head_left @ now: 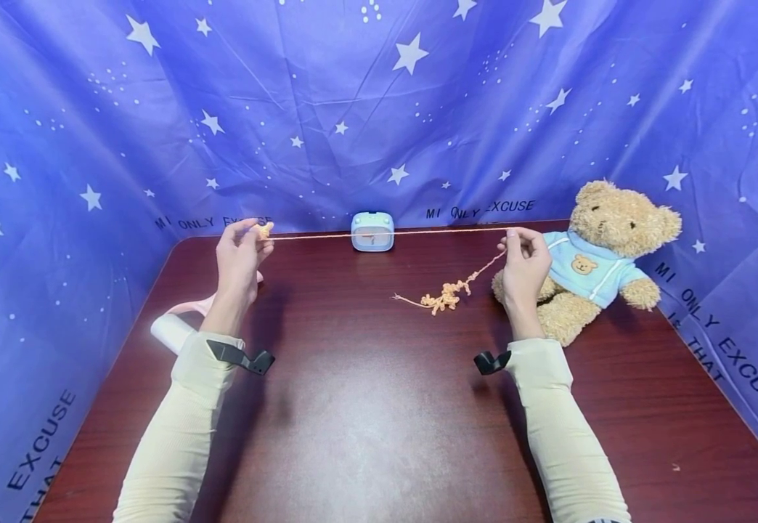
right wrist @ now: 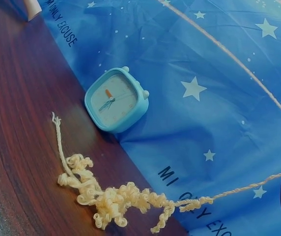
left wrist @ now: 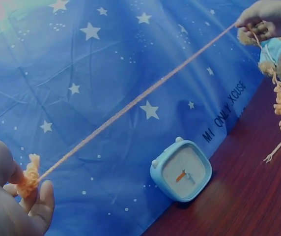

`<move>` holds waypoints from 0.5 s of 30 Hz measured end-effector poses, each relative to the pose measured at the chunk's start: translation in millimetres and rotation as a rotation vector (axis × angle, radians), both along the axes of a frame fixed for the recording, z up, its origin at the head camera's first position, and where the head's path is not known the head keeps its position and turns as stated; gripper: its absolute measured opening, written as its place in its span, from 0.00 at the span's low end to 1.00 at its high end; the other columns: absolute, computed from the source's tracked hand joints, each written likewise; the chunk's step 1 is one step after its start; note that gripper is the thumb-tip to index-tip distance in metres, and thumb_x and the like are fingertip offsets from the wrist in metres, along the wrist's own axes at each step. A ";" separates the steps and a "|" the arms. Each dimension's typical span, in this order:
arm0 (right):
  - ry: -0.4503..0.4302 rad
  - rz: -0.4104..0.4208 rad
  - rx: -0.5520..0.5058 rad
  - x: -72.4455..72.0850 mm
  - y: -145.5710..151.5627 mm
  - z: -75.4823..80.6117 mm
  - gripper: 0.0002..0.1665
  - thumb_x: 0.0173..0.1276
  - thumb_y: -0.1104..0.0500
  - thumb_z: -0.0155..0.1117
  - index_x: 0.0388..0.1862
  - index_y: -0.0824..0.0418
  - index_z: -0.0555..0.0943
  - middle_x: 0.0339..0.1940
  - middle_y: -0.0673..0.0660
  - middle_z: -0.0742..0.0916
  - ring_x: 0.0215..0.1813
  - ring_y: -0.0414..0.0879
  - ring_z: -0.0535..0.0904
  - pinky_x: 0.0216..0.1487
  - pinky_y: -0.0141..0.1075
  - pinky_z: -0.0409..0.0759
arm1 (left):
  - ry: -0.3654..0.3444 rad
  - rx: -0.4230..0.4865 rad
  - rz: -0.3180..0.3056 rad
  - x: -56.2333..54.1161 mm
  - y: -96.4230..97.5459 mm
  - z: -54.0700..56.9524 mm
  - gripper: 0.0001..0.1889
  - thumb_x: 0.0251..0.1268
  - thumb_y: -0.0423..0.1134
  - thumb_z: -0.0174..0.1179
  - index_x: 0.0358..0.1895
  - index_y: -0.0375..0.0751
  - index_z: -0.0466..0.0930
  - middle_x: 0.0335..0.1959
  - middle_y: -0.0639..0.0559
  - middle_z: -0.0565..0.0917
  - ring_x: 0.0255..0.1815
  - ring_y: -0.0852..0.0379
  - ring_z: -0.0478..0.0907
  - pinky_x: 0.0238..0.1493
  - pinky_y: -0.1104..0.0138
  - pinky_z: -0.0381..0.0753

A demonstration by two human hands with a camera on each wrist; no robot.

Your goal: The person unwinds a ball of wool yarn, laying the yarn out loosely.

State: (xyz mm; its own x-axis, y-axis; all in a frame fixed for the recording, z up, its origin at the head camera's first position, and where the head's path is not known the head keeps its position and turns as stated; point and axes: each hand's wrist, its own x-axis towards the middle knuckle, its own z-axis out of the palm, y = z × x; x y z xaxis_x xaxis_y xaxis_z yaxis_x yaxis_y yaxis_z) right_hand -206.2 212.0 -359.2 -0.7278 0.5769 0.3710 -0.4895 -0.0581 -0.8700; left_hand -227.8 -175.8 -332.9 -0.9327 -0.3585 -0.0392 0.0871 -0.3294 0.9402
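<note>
A length of orange yarn (head_left: 444, 231) runs straight and taut between both hands, above the table's far edge. My left hand (head_left: 240, 258) pinches a small knotted bunch of it (left wrist: 30, 178) between thumb and fingers. On the other side, my right hand (head_left: 524, 265) pinches the yarn between thumb and forefinger. Below the right hand hangs a curly, kinked tangle of the same yarn (right wrist: 116, 201), ending in a short frayed tail (right wrist: 57, 125). In the right wrist view only some fingers show at the right edge.
A light-blue alarm clock (head_left: 372, 234) stands at the table's back, behind the yarn. A teddy bear (head_left: 597, 254) in a blue shirt sits at the right, close to my right hand. A white and pink object (head_left: 176, 330) lies by my left forearm. Starry blue cloth (head_left: 327, 109) surrounds the table (head_left: 366, 421).
</note>
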 end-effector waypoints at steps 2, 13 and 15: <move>-0.009 -0.001 0.012 -0.2 -0.1 -0.7 0.05 0.66 0.70 0.59 0.37 0.74 0.78 0.26 0.61 0.81 0.27 0.44 0.78 0.37 0.31 0.81 | 0.000 -0.005 0.002 -0.4 -0.2 -0.4 0.06 0.70 0.29 0.51 0.40 0.44 0.76 0.38 0.50 0.79 0.26 0.64 0.78 0.31 0.78 0.81; -0.155 0.051 0.234 1.5 -8.6 -11.0 0.12 0.67 0.68 0.60 0.42 0.79 0.77 0.27 0.58 0.82 0.26 0.34 0.78 0.30 0.22 0.75 | 0.015 -0.032 -0.035 -0.7 -0.1 -3.1 0.08 0.60 0.26 0.61 0.32 0.41 0.73 0.30 0.53 0.80 0.28 0.63 0.80 0.36 0.76 0.82; -0.185 0.076 0.290 -1.8 -8.5 -19.2 0.11 0.67 0.67 0.60 0.42 0.78 0.77 0.28 0.62 0.83 0.26 0.31 0.77 0.29 0.21 0.73 | 0.002 -0.062 -0.051 -0.3 0.1 -3.7 0.09 0.58 0.26 0.62 0.30 0.42 0.74 0.29 0.54 0.82 0.26 0.64 0.79 0.33 0.77 0.81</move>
